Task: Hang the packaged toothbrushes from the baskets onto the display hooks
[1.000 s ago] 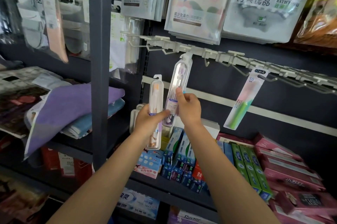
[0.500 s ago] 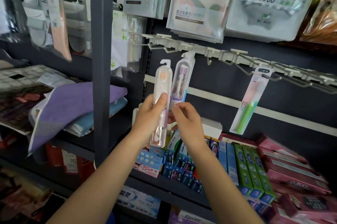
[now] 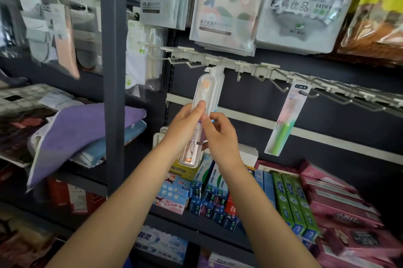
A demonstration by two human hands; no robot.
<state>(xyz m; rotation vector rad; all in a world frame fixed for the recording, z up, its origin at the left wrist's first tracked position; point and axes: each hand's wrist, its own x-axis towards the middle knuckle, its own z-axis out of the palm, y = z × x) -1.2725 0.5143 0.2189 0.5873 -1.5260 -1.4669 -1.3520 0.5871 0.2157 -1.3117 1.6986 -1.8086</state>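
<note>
My left hand (image 3: 183, 128) grips a clear packaged toothbrush with an orange head (image 3: 205, 91), held upright with its hanger tab up at a hook on the white hook rail (image 3: 244, 67). It covers another packaged toothbrush (image 3: 220, 84) hanging on that same hook. My right hand (image 3: 220, 136) pinches the lower middle of the package from the right. A green and pink packaged toothbrush (image 3: 285, 121) hangs from a hook further right. No basket is in view.
Several bare hooks (image 3: 340, 97) run along the rail to the right. Bagged towels (image 3: 226, 5) hang just above it. A grey upright post (image 3: 114, 71) stands to the left. Toothpaste boxes (image 3: 290, 200) fill the shelf below, and folded cloths (image 3: 87, 130) lie at the left.
My left hand has raised the orange-headed package from beside the hanging one up to the hook, in front of it. My right hand left the hanging package and took hold of the raised one.
</note>
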